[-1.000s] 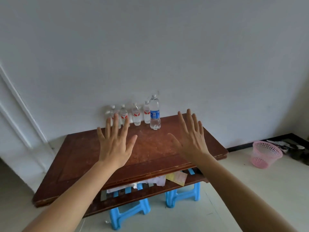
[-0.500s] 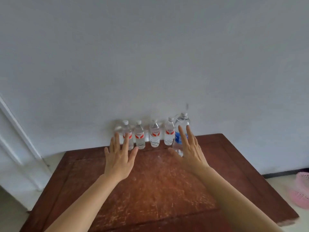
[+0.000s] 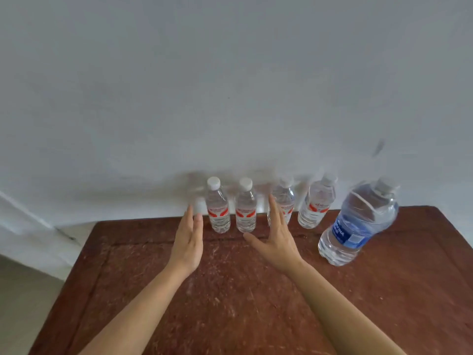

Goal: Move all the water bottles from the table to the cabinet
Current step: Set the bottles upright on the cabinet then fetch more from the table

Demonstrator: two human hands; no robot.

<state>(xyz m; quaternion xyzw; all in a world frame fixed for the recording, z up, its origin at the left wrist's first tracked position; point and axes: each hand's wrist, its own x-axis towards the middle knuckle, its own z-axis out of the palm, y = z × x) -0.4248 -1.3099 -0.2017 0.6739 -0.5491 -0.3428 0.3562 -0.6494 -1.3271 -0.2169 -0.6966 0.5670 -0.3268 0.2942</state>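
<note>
Over the desk [image 3: 153, 290], left hand [image 3: 188, 243] and right hand [image 3: 277, 245] edge-up, fingers straight and empty, flanking leftmost bottle [image 3: 217, 210] and second bottle [image 3: 245, 211]

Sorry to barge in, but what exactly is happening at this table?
A person is reaching over a wooden table toward five water bottles standing along the wall. The open left hand and right hand flank the first small bottle and second small bottle, gripping nothing yet. The third small bottle, fourth small bottle and large blue-labelled bottle stand to the right. No cabinet is in view.
</note>
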